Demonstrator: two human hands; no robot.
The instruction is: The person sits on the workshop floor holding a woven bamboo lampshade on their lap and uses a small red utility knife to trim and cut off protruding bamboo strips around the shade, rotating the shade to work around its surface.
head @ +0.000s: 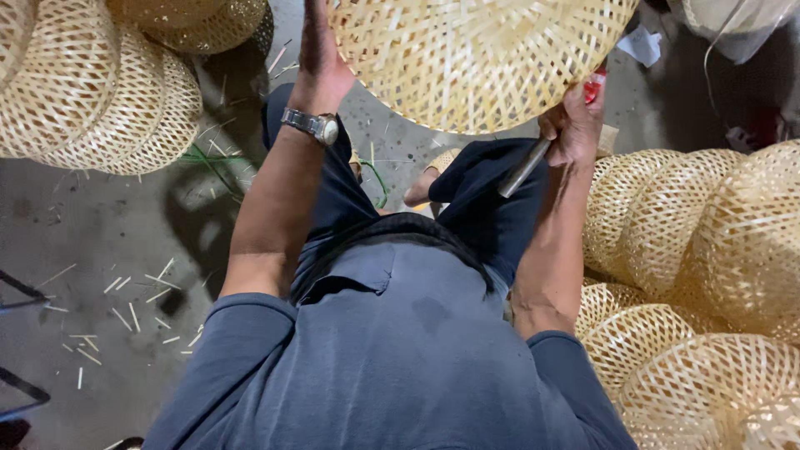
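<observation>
The woven basket (pixel 479 58) sits raised above the knees. The left hand (pixel 321 62) presses flat on the basket's left side; the right hand (pixel 575 125) under its right rim grips a tool (pixel 525 167). Steady the basket firmly, I judge, and work along its rim in short strokes.

Stacked woven baskets (pixel 92 92) left and right, bamboo offcuts (pixel 125 308) across concrete floor (pixel 50 217)

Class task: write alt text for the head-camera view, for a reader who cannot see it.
Seen from above, a seated person holds a round woven bamboo basket, left hand on its side, right hand gripping its rim and a metal-handled tool. Similar baskets surround them.
</observation>
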